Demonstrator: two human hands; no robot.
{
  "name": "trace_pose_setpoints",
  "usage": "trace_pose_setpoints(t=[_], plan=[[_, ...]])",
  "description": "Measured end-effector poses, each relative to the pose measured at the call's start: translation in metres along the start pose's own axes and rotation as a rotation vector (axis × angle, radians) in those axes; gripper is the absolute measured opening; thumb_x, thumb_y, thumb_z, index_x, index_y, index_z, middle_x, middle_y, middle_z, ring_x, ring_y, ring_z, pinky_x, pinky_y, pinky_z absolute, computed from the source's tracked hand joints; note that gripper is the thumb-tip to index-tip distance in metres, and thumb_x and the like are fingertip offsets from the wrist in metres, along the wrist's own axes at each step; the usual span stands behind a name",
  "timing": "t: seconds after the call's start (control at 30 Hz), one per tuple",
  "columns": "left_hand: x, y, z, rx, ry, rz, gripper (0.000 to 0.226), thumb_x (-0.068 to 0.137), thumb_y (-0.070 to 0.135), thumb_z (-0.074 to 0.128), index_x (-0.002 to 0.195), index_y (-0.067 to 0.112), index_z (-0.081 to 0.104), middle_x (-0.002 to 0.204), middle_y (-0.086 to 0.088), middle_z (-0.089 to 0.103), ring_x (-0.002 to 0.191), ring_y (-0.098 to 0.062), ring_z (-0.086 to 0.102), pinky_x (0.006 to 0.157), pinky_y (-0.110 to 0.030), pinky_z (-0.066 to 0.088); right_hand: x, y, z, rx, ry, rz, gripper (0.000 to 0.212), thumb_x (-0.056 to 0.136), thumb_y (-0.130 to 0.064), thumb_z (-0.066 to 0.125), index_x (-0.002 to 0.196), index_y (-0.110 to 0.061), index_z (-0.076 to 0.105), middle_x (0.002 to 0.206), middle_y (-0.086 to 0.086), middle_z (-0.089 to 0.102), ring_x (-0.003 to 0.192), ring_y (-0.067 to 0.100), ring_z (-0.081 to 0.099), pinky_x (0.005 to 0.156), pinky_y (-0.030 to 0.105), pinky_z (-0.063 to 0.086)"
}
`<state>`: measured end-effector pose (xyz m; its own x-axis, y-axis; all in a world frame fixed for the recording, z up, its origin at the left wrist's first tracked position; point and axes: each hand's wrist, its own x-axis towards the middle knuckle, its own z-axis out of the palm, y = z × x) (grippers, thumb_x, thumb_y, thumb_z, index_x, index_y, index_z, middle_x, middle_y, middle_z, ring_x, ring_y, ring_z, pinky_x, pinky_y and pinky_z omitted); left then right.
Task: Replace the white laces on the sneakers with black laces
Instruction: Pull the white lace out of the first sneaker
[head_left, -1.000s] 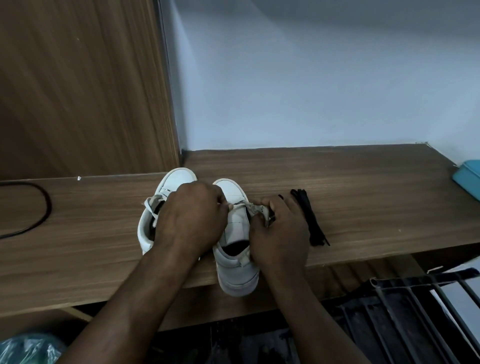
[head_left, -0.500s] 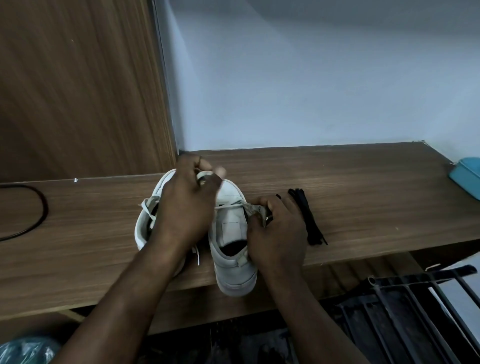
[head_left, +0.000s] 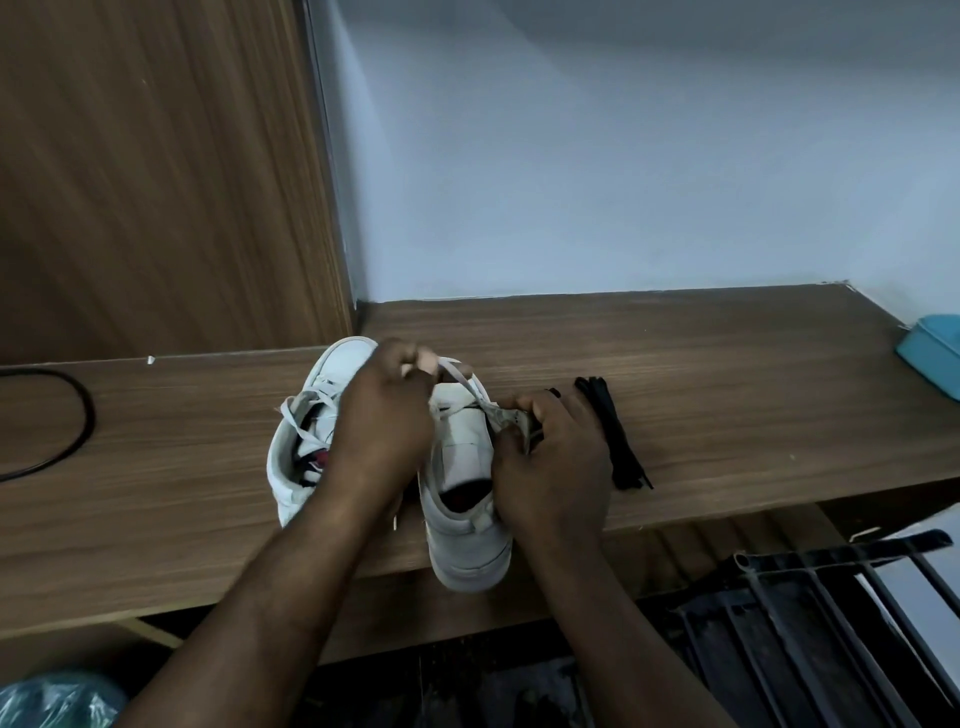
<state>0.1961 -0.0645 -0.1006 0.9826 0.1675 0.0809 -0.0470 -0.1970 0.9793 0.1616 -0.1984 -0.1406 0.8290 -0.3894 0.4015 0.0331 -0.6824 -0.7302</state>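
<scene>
left hand (head_left: 384, 415) pinches white lace (head_left: 470, 387), drawn further out of sneaker (head_left: 467, 545) than a second ago; right hand (head_left: 556, 457) still curled, gripping the eyelet edge.

No writing, brand or number can be read anywhere; a small red-and-dark patch (head_left: 318, 458) inside the sneaker (head_left: 284, 475) just left of the left hand (head_left: 384, 415) is too blurred to make out.
</scene>
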Motion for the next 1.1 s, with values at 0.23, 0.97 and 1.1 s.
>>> trace_pose_setpoints(t=[0.23, 0.97, 1.1], plan=[[-0.004, -0.008, 0.001, 0.406, -0.030, 0.260, 0.002, 0.096, 0.033, 0.059, 0.096, 0.032, 0.061, 0.081, 0.010, 0.064, 0.073, -0.007, 0.058, 0.064, -0.031, 0.039, 0.001, 0.001, 0.000, 0.011, -0.006, 0.002, 0.020, 0.087, -0.015, 0.070, 0.103, -0.028, 0.073, 0.099, -0.020, 0.056, 0.084, -0.001, 0.056, 0.069, 0.007, 0.036], [-0.003, -0.018, 0.005, 0.650, -0.087, 0.332, 0.022, 0.095, 0.043, 0.065, 0.109, 0.025, 0.063, 0.094, 0.006, 0.059, 0.086, -0.016, 0.057, 0.073, -0.032, 0.041, 0.001, 0.002, 0.000, 0.029, -0.025, 0.016, 0.016, 0.091, -0.021, 0.070, 0.103, -0.031, 0.072, 0.100, -0.019, 0.059, 0.082, -0.005, 0.055, 0.071, 0.010, 0.043], [0.000, -0.018, 0.007, 0.925, -0.077, 0.286, 0.018, 0.092, 0.026, 0.067, 0.108, 0.020, 0.072, 0.099, -0.008, 0.056, 0.094, -0.031, 0.061, 0.078, -0.036, 0.046, 0.000, 0.004, 0.001, 0.022, -0.034, 0.021, 0.021, 0.089, -0.018, 0.070, 0.105, -0.030, 0.073, 0.104, -0.015, 0.064, 0.086, -0.006, 0.053, 0.072, 0.004, 0.035]])
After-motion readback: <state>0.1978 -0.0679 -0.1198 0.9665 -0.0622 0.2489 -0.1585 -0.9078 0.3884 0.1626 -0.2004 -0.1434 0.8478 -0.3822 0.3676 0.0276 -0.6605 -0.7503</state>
